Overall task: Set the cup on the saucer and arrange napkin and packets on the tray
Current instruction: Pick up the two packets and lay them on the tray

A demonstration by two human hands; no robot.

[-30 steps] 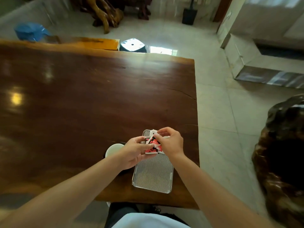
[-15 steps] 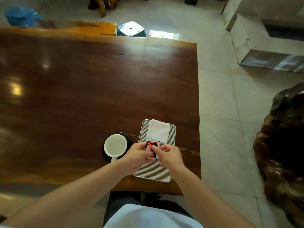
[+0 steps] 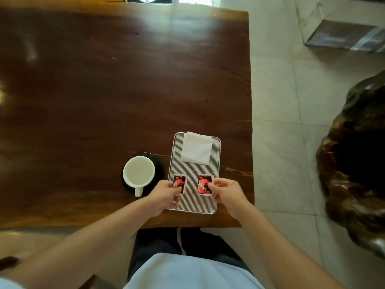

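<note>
each hand's fingers pinch one red packet (image 3: 180, 183) over the tray (image 3: 194, 202).

Left grip (image 3: 166, 193), right grip (image 3: 226, 192) pinched.

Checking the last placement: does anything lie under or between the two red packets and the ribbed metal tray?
Nothing visible does. Left hand and right hand hold the two red packets over bare ribbed metal tray; the folded white napkin lies farther back.
</note>
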